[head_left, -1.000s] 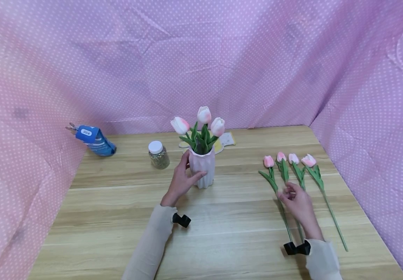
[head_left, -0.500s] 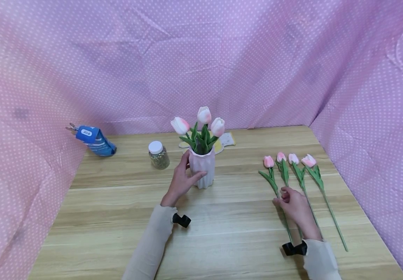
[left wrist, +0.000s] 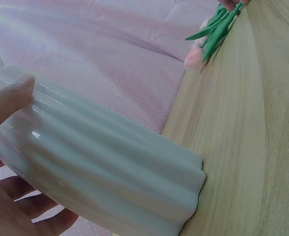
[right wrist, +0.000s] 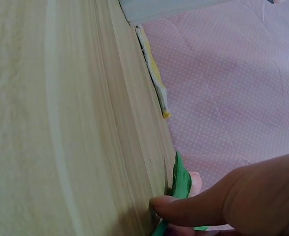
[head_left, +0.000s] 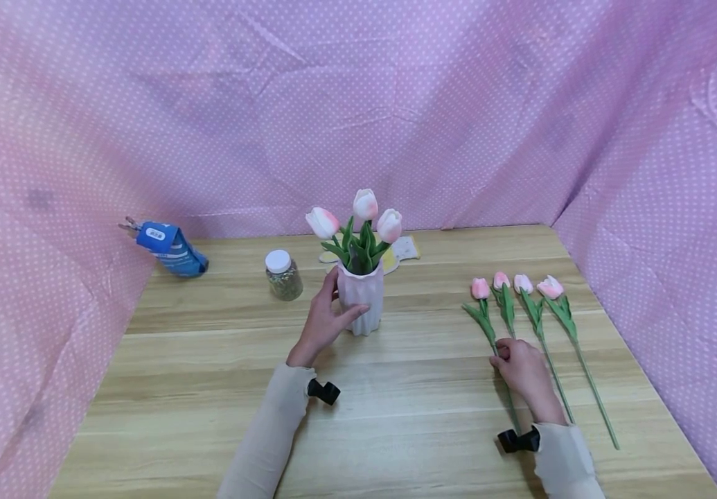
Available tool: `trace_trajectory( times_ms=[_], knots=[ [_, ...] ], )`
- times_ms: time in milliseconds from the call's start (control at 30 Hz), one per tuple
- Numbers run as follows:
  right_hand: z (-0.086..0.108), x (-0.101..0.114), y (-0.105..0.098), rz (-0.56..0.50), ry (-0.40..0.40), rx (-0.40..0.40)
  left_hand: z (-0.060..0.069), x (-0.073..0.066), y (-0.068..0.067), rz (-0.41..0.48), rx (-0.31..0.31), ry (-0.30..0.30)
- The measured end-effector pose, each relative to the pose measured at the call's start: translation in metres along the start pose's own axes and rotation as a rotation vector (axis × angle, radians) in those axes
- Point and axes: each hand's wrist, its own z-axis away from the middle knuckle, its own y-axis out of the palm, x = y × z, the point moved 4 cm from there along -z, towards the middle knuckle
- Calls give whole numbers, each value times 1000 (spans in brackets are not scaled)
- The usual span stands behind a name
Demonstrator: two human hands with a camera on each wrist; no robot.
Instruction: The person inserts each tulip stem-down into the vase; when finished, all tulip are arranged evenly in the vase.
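Observation:
My left hand (head_left: 321,324) grips the white fluted vase (head_left: 370,287) near its rim, thumb across the front and fingers round the far side. In the left wrist view the vase (left wrist: 100,157) stands on the table. Three pink-and-white tulips (head_left: 365,206) rise out of it. To the right, my right hand (head_left: 525,371) pinches the stem of the leftmost tulip (head_left: 480,288) lying in a row. The right wrist view has the thumb (right wrist: 183,209) against that green stem; the other fingertips are mostly hidden. Three more tulips (head_left: 550,286) lie beside it.
A jar (head_left: 285,281) with a white lid stands left of the vase. Farther left is a blue clipped bag (head_left: 177,253). Behind the vase lies a flat white-and-yellow item (head_left: 404,248). Pink dotted cloth (head_left: 358,104) hangs round the wooden table (head_left: 208,381).
My right hand has moved slightly down and left from between the tulips to the leftmost one, and its fingers have closed on that stem. The left hand stays on the vase.

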Motion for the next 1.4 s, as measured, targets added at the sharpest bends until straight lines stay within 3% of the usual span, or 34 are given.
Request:
trace_trajectory(
  times_ms=[267, 400, 667, 1000, 1400],
  knots=[
    [-1, -2, 1, -33, -7, -10, 1, -3, -1, 3, -6, 3],
    [-1, -5, 2, -99, 6, 12, 1, -2, -1, 6, -2, -1],
    [2, -9, 4, -376, 84, 121, 1, -1, -1, 0, 0, -7],
    [1, -12, 11, -665, 124, 230, 0, -3, -1, -8, 2, -25],
    [-3, -9, 13, -971, 150, 211, 1, -2, -1, -10, -2, -26]
  ],
)
